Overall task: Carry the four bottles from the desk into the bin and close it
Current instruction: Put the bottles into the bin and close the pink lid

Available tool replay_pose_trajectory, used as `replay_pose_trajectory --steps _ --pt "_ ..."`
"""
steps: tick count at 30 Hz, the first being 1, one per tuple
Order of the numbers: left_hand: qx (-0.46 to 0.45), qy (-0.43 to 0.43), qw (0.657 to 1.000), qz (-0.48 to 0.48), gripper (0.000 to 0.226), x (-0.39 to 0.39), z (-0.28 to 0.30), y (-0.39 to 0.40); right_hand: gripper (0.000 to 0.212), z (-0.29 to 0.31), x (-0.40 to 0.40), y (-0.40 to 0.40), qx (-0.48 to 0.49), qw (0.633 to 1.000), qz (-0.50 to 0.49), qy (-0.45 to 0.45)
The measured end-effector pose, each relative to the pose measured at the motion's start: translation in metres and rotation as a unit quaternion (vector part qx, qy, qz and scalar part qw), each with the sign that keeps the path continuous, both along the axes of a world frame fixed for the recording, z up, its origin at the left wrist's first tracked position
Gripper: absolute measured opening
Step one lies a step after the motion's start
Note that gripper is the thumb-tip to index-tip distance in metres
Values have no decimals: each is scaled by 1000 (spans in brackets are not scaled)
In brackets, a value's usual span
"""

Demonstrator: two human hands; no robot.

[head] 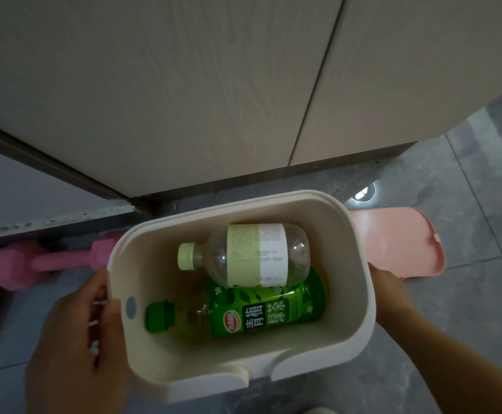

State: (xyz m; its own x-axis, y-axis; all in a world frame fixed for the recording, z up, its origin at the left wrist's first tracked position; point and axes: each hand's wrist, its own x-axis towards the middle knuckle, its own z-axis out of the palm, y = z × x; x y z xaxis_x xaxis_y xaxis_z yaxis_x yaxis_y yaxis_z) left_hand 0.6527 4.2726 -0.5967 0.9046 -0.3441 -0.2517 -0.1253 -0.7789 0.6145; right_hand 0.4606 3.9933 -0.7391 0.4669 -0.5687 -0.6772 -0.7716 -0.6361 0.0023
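Grey tiled floor (467, 180) below pale wood-grain cabinet doors (184, 85), with an open cream bin (360, 294) held between two hands.

The left hand (76, 333) presses the bin's left wall, its thumb hooked over the rim beside a small grey round spot, its other fingers (94, 294) wrapped round the outside. The right hand (388, 286) lies against the right wall; its fingers are hidden behind the bin, so I cannot tell how they are set. Between the two sets of fingers, inside the bin, a clear bottle with a pale yellow cap (243, 255) lies on its side, partly atop a green tea bottle (243, 309). Beyond the right fingers a pink lid (399, 243) lies flat on the floor; beyond the left fingers lies a pink dumbbell (49, 261).
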Motion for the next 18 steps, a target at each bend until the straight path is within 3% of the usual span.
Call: replay_pose_trajectory --steps 5,8,14,18 --pt "17 -11 1000 23 44 -12 9 -9 20 18 -2 -9 -60 996 62 20" --pt "44 -48 997 48 35 -16 7 -12 21 41 -4 -15 -71 997 38 -7" --pt "87 -39 994 49 31 -13 13 -14 20 107 -8 -27 -114 988 -7 -104" --pt "83 -26 995 59 32 -12 19 -20 24 155 -12 -28 -110 973 -87 -185"
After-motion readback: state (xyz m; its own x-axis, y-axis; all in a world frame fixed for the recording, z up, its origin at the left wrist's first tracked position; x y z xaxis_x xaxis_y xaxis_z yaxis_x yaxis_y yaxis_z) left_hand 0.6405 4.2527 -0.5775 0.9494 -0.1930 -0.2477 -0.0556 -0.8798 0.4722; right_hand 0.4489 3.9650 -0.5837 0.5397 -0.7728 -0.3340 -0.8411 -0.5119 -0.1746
